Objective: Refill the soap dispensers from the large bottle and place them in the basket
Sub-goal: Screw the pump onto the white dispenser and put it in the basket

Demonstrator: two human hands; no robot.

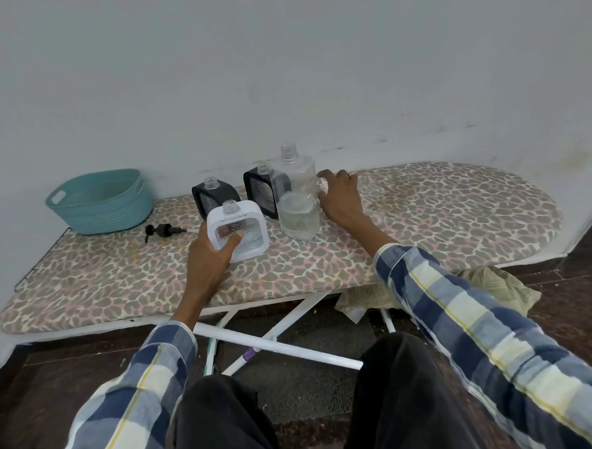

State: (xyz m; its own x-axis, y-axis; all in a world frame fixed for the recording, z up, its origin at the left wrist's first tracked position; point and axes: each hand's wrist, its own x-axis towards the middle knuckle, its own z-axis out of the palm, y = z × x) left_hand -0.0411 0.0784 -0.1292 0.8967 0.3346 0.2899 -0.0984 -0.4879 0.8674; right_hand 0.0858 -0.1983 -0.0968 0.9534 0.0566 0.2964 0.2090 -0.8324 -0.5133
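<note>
My left hand [209, 254] grips the lower left side of a white square soap dispenser [243, 232] that stands uncapped on the ironing board [424, 217]. Two black dispensers stand behind it, one [214, 194] to the left and one [260, 190] partly hidden by the large clear bottle [296, 196]. That bottle is uncapped and about half full of clear liquid. My right hand [339, 194] is just right of the bottle, fingers spread near its side; contact is unclear. A teal basket [101, 203] sits at the far left. A black pump head [161, 229] lies beside it.
The board has a leopard-print cover and stands low against a pale wall. Its white folding legs [277, 345] cross below the front edge. A crumpled cloth [496, 286] lies on the dark floor under the right end. My knees are in the foreground.
</note>
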